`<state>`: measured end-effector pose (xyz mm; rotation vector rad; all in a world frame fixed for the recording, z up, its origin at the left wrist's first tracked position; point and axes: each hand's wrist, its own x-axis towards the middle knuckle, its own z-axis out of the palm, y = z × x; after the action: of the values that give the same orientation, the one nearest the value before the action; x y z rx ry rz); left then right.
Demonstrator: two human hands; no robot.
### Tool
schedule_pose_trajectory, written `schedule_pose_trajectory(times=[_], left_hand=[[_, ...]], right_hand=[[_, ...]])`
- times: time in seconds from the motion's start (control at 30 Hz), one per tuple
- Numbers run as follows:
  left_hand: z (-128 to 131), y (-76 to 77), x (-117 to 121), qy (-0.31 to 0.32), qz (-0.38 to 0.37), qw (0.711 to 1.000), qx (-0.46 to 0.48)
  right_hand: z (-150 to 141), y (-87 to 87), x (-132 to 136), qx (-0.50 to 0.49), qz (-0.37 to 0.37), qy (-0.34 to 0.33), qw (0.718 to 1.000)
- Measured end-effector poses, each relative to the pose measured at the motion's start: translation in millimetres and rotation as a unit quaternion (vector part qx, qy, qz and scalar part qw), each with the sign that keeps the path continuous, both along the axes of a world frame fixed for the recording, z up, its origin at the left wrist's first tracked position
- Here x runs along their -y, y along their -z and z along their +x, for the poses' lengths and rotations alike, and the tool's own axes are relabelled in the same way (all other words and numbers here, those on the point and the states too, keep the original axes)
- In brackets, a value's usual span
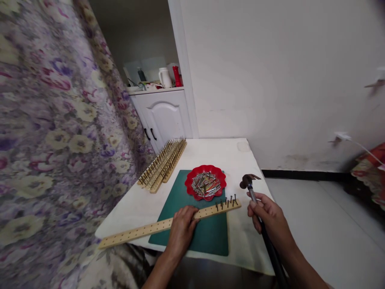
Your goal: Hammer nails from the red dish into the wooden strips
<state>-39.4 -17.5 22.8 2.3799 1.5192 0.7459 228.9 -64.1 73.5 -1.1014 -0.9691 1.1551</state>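
My left hand [183,225] is closed over the middle of a long wooden strip [144,231] with rows of small holes. The strip lies slantwise across a green mat [210,237], its left end jutting past the table's edge. Several dark screws or nails [227,203] stand upright in its right end. My right hand [267,214] grips a claw hammer [248,182] by its shaft, head up, to the right of the strip and apart from it. Just beyond the strip, a red scalloped dish [189,188] holds a heap of loose metal nails or screws [206,184].
At the table's back left lie wooden strips [162,164] densely studded with upright fasteners. A floral curtain [69,132] hangs on the left. Behind the table [216,150] are a white cabinet [164,114] and a wall [255,80]. A white plug [342,136] sits on the wall at right.
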Motion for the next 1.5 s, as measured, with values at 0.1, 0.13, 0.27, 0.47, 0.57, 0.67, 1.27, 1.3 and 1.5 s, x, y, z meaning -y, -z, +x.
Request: schedule_pose_trajectory(times=[0.1,0.13,0.27,0.47,0.57,0.67,1.27,1.3,1.5], left_hand=[[-16.7,-1.4,-1.1,0.013,0.011,1.0,-0.007],[-23.8,-1.7,-1.3,0.017,0.014,1.0,-0.009],[-53.0,-2.9,-1.3,0.015,0.02,1.0,-0.01],[-80.4,-7.1,-1.6,0.015,0.009,1.0,-0.014],[-74.0,-10.3,8.9,-0.015,0.043,0.999,0.023],[-45.0,-10.0,30.8,-0.054,0.057,0.993,0.093],[58.5,1.7,42.8,-0.028,-0.047,0.988,-0.145],[59.2,1.4,42.9,-0.027,-0.049,0.987,-0.152],[63.9,-0.2,40.4,-0.032,-0.057,0.983,-0.174]], right_hand=[[-0.9,-1.7,1.3,0.003,0.0,-0.007,1.0],[-1.3,-2.1,1.7,0.002,0.0,-0.01,1.0],[-3.5,-1.5,3.0,0.002,-0.004,-0.013,1.0],[-8.9,3.4,4.3,-0.011,-0.011,-0.033,0.999],[-12.6,5.7,4.7,-0.017,-0.012,-0.05,0.999],[-15.9,6.7,5.4,-0.019,-0.015,-0.058,0.998],[-17.9,-0.5,12.3,-0.013,-0.011,-0.071,0.997],[-18.2,0.0,12.1,-0.013,-0.012,-0.071,0.997],[-19.8,2.9,10.5,-0.019,-0.018,-0.078,0.997]])
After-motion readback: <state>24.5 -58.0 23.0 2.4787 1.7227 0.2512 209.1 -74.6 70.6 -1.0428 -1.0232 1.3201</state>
